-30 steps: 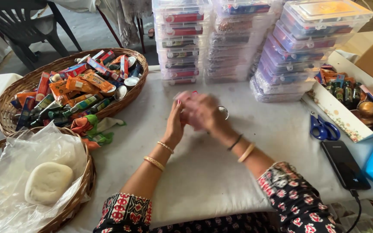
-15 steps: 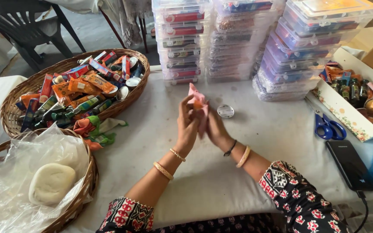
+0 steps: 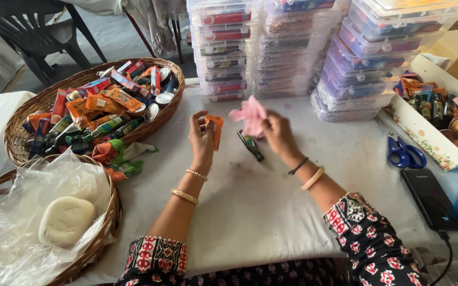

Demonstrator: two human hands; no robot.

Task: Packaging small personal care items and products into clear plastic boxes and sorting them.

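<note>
My left hand (image 3: 201, 139) is raised above the white table (image 3: 250, 201) and pinches a small orange packet (image 3: 216, 128). To its right, my right hand (image 3: 278, 132) grips a crumpled pink cloth (image 3: 249, 115) held up in the air. A small dark green bottle (image 3: 252, 146) hangs or lies just below and between the two hands; I cannot tell whether a finger touches it.
A wicker basket (image 3: 25, 122) of packets and small bottles sits at the left, another basket (image 3: 104, 233) with clear plastic and a white lump nearer me. Stacked clear boxes (image 3: 292, 47) stand behind. Blue scissors (image 3: 405, 153), a phone (image 3: 433, 198) and a box of bottles (image 3: 425, 132) lie right.
My hands were pressed together a second ago; now they have parted, the left with the orange packet and the right with the pink cloth, and the green bottle shows between them.
</note>
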